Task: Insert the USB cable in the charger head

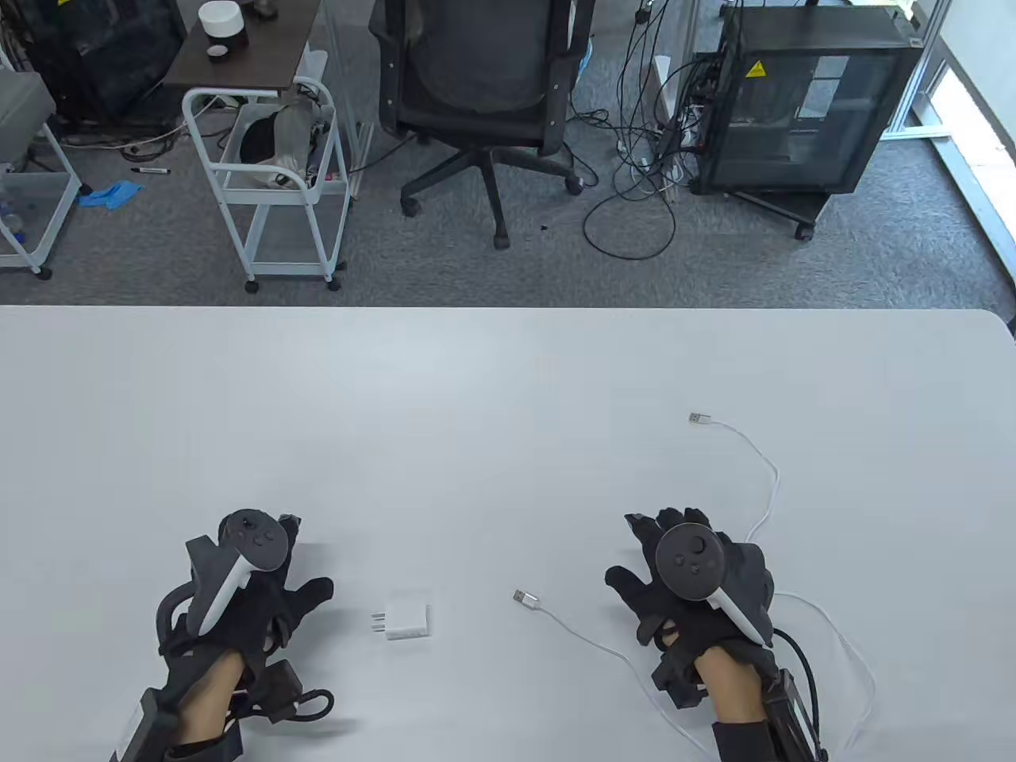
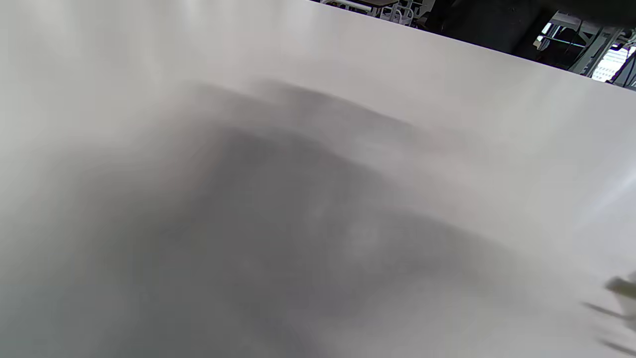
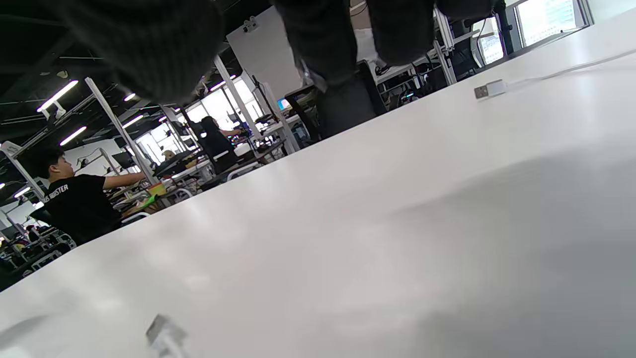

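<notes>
A white charger head [image 1: 408, 622] lies flat on the white table [image 1: 476, 413], prongs pointing left. A white USB cable [image 1: 774, 492] loops across the right side, with one plug [image 1: 524, 598] lying near the middle and the other plug [image 1: 698, 418] farther back. My left hand [image 1: 274, 591] rests palm down left of the charger head, empty, fingers spread. My right hand [image 1: 663, 571] rests palm down between the two plugs, empty, over part of the cable. In the right wrist view the far plug [image 3: 489, 89] and the blurred near plug [image 3: 164, 335] both lie on the table.
The table's far edge [image 1: 508, 308] runs across the view. Beyond it on the floor stand an office chair [image 1: 484, 95], a white cart [image 1: 270, 182] and a black cabinet [image 1: 802, 103]. The left wrist view shows only blurred table surface [image 2: 318, 199].
</notes>
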### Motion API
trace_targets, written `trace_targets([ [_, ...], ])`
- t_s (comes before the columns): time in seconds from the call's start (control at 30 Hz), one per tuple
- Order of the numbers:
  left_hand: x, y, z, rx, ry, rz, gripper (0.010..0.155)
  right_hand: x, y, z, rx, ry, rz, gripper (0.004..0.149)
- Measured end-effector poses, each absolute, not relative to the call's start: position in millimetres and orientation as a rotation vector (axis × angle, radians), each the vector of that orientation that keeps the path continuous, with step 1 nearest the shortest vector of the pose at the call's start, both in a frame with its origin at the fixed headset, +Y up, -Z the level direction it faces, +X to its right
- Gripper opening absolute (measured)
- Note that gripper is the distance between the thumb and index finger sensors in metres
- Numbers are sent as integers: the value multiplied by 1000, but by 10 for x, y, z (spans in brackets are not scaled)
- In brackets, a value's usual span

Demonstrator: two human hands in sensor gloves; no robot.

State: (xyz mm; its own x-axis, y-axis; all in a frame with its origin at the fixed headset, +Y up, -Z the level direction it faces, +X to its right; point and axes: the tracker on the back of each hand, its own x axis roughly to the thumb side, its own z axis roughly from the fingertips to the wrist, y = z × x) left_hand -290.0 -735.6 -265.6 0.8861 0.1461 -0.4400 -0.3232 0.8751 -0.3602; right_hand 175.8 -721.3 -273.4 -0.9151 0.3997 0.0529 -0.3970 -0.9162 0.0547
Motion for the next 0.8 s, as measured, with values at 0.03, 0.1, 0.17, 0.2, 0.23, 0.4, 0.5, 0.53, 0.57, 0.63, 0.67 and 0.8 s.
trace_targets([
  [0.03,-2901,-7359,-2657,-442,416,252,100,1758,-7213,-2734,88,59,2729,84],
  [0.1,-2901,-7358,-2655,-445,419,254,100,1758,-7211,-2731,88,59,2729,84],
  [0.17,-2901,-7353,-2653,-443,420,251,100,1759,-7209,-2730,91,53,2728,84],
  [0.2,-2902,-7357,-2655,-442,418,251,100,1760,-7210,-2730,91,52,2727,84],
  [0.23,-2901,-7355,-2656,-440,416,253,100,1761,-7210,-2729,91,50,2727,84],
  [0.4,-2890,-7366,-2666,-451,406,262,100,1764,-7224,-2738,89,58,2729,84],
  [0.5,-2882,-7362,-2663,-451,400,260,100,1765,-7239,-2744,86,68,2733,84],
  [0.53,-2875,-7360,-2661,-448,397,256,100,1763,-7239,-2743,87,70,2735,84],
  [0.57,-2862,-7357,-2659,-444,391,248,100,1761,-7239,-2741,88,70,2736,84],
  [0.63,-2826,-7355,-2653,-440,374,234,100,1757,-7238,-2740,91,67,2734,84],
  [0.67,-2810,-7356,-2650,-438,364,231,100,1755,-7239,-2740,92,68,2735,84],
  [0.8,-2621,-7382,-2625,-432,259,208,100,1733,-7257,-2739,103,85,2741,84],
])
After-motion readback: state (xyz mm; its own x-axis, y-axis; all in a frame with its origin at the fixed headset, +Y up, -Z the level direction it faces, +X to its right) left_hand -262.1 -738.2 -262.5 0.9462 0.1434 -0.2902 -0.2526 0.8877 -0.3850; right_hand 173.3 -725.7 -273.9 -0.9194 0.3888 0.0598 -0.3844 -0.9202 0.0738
